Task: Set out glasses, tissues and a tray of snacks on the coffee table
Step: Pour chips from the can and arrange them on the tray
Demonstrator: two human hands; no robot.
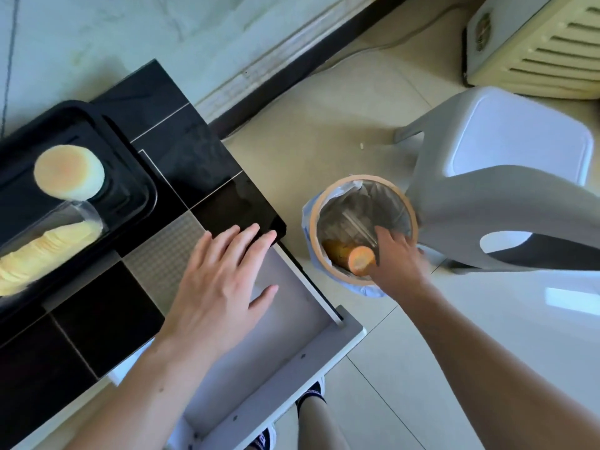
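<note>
A black tray (130,164) sits on the dark tiled coffee table (181,138) at the left. On the tray lie a round pale cake (69,170) and a clear sleeve of stacked crisps (42,251). My left hand (220,280) hovers flat with fingers spread over the table's near right corner and holds nothing. My right hand (396,258) reaches over the rim of a waste bin (363,228) on the floor, its fingers against an orange crisp tube (357,259) that lies inside the bin. Whether that hand grips the tube is unclear.
An open white drawer (279,336) juts out under the table corner. A grey plastic stool (506,177) stands just right of the bin. A cream appliance with vents (539,43) sits at the top right, beside the wall. My feet show at the bottom.
</note>
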